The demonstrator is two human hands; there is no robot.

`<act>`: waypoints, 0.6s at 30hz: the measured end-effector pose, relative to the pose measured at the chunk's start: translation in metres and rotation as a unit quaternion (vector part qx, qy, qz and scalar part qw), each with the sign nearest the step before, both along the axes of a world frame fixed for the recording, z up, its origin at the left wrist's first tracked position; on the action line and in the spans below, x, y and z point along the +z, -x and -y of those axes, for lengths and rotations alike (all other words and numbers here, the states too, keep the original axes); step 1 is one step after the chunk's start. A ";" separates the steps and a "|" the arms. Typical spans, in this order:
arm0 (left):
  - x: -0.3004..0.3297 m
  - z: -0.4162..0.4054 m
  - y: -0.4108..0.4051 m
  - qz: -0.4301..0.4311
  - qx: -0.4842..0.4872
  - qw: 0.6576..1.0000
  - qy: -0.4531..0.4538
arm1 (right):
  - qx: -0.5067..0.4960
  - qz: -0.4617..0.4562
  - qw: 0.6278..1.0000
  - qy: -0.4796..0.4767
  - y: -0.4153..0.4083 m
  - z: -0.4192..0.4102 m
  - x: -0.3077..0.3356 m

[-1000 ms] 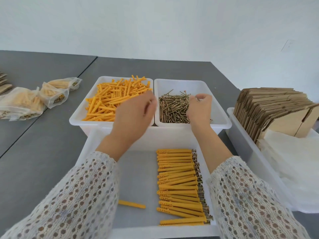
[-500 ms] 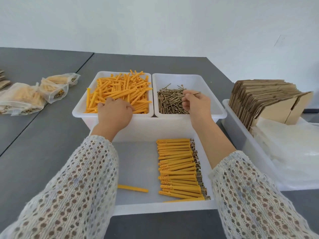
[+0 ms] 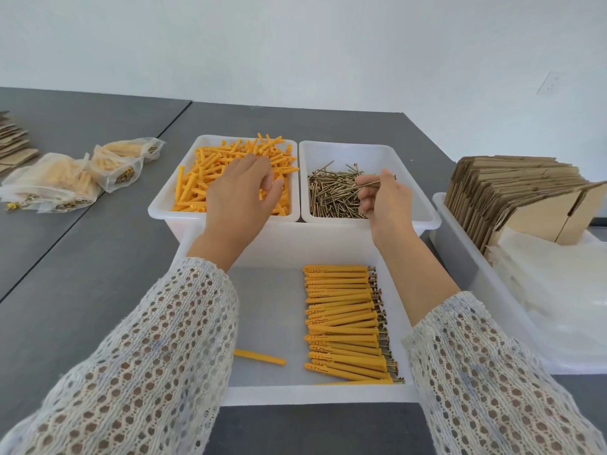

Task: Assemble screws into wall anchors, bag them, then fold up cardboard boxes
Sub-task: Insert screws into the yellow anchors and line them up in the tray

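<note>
My right hand (image 3: 386, 200) pinches one thin brass-coloured screw (image 3: 374, 182) above the screw bin (image 3: 423, 205); my left hand (image 3: 241, 198), fingers loosely spread, hovers over the orange wall anchors (image 3: 203, 178). Assembled anchors (image 3: 345, 323) lie in a neat row in the near tray (image 3: 269, 310)

A small packing workshop, by the look of it: plain grey desk (image 3: 98, 274) against a bare white wall (image 3: 295, 44), white bins (image 3: 157, 208) of loose orange anchors (image 3: 197, 188) and screws (image 3: 328, 195), filled bags (image 3: 52, 182) set aside, and flat cardboard boxes (image 3: 512, 188) stacked in a tray.
</note>
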State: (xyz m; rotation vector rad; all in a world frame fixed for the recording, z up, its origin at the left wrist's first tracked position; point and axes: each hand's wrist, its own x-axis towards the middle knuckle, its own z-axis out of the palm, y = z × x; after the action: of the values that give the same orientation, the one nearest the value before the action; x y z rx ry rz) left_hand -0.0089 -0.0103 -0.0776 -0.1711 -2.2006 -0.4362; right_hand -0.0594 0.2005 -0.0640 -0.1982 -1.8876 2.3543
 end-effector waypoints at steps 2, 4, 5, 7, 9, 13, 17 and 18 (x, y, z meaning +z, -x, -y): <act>0.000 0.000 0.002 0.011 -0.042 0.999 -0.028 | 0.002 -0.007 1.000 -0.019 -0.002 0.002 0.000; -0.002 -0.003 0.004 0.038 -0.100 0.991 -0.076 | 0.007 -0.011 0.999 -0.032 -0.004 0.004 0.000; -0.002 -0.007 0.004 0.054 -0.123 0.985 -0.110 | 0.012 -0.013 0.999 -0.033 -0.005 0.006 0.001; -0.004 -0.019 0.005 0.074 -0.153 0.969 -0.181 | 0.026 -0.020 0.999 -0.028 -0.007 0.010 0.002; -0.008 -0.030 0.005 0.089 -0.175 0.952 -0.235 | 0.037 -0.038 0.998 -0.025 -0.011 0.015 0.004; -0.017 -0.042 0.007 0.157 -0.193 0.938 -0.241 | 0.037 -0.090 0.994 -0.040 -0.018 0.025 0.006; -0.016 -0.043 0.007 0.142 -0.193 0.940 -0.241 | 0.023 -0.143 0.985 -0.092 -0.021 0.029 0.005; -0.015 -0.042 0.006 0.139 -0.193 0.941 -0.240 | 0.022 -0.150 0.983 -0.104 -0.021 0.029 0.005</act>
State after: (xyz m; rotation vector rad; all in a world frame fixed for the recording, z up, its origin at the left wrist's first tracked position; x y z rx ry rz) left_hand -0.0150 0.0321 -0.0927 -0.2886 -2.2558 -1.2684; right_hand -0.0383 0.1714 -0.0594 0.2074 -1.9810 2.0502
